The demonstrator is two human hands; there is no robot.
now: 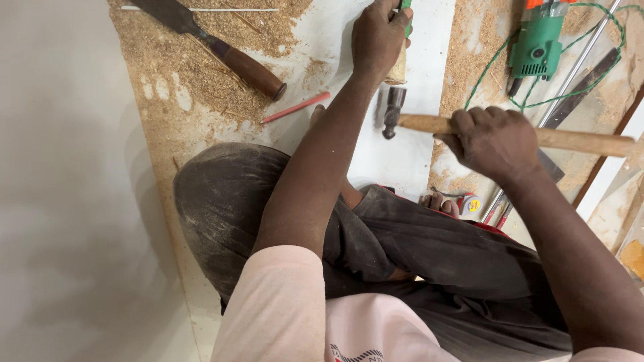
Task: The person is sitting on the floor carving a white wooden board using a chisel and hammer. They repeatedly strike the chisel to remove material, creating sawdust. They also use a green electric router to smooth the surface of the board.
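Your right hand (493, 139) grips the hammer (429, 125) by its wooden handle, raised for striking; your left hand (379, 37) clenches the green-handled chisel (404, 17), steadying it upright.

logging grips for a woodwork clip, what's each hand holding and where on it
The right hand grips a hammer midway along its wooden handle. The left hand closes over the top of a green-handled tool, mostly hidden.

Bright even light, soft faint shadows, mostly sharp, slight blur at frame edges
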